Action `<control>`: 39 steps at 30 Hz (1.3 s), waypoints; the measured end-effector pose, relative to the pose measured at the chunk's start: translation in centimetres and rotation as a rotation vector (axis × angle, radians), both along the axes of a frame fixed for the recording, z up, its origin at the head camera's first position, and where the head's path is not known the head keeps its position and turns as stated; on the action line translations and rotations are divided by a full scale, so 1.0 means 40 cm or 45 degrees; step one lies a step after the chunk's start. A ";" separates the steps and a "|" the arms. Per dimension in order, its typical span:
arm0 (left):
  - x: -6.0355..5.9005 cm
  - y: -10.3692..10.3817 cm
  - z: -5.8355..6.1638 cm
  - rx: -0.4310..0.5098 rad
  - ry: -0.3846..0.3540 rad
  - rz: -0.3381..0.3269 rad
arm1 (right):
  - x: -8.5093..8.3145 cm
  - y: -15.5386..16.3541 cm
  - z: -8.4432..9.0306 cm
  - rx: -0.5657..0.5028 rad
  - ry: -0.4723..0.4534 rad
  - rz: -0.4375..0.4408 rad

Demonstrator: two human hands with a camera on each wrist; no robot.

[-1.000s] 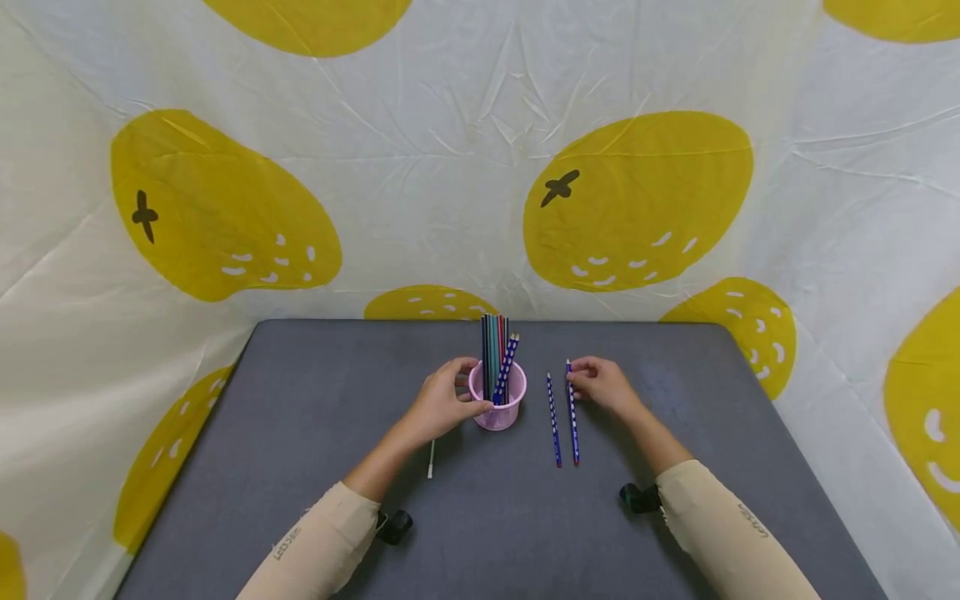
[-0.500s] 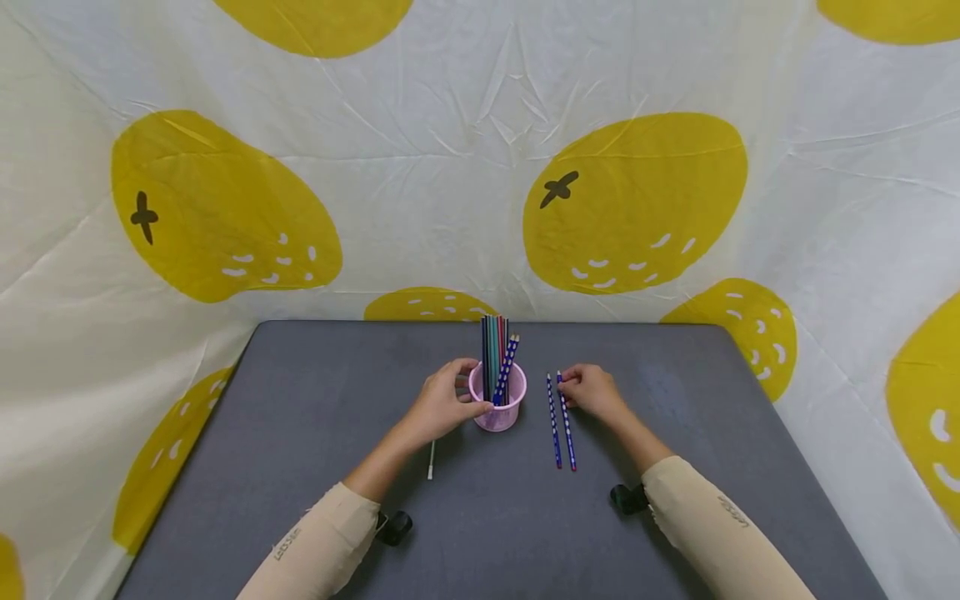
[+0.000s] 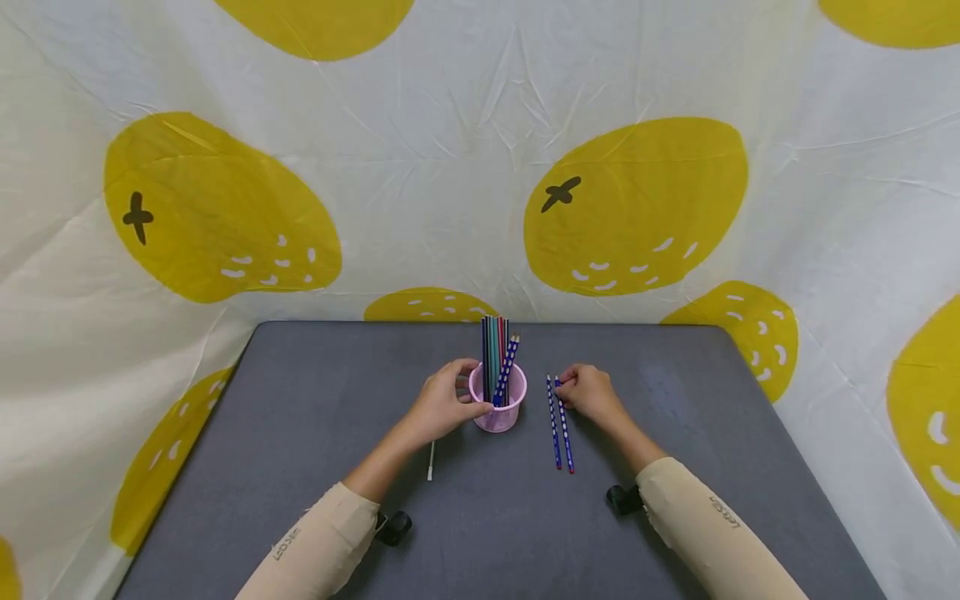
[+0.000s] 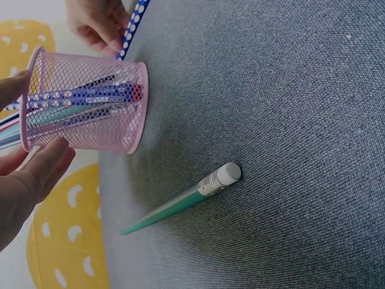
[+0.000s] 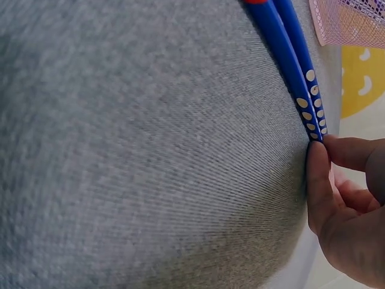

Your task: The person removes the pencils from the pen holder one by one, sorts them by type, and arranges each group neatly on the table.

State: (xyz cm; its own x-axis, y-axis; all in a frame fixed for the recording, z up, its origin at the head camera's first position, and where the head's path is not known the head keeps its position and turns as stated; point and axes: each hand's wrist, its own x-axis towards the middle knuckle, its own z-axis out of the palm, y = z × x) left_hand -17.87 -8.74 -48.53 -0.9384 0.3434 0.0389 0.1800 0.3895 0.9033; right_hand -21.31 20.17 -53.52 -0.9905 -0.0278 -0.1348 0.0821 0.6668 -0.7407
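Dotted pencil (image 3: 566, 433) is stretching toward the person (image 3: 716, 529) from the right fingers (image 5: 349, 150), which are pinching its tip end. Its twin (image 3: 554, 429) is lying just left of them; left fingers (image 4: 51, 158) are gripping the pink cup (image 3: 497, 422).

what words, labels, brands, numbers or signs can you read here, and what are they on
Left sleeve: lettering, too small and blurred to read.
Right sleeve: lettering, likewise unreadable.
Blue dotted pencils, green pencil, pink mesh pen cup: no readable text.
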 end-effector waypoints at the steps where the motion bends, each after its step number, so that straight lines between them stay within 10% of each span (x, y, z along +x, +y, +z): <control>1: 0.000 0.000 0.001 -0.006 0.001 0.005 | 0.000 -0.001 -0.002 -0.003 0.005 0.004; 23: 0.004 0.009 0.004 -0.013 -0.006 0.031 | 0.022 0.041 0.019 -0.057 0.098 0.057; 39: 0.000 0.012 -0.009 0.015 -0.006 0.038 | 0.071 -0.056 0.083 -0.474 0.219 0.245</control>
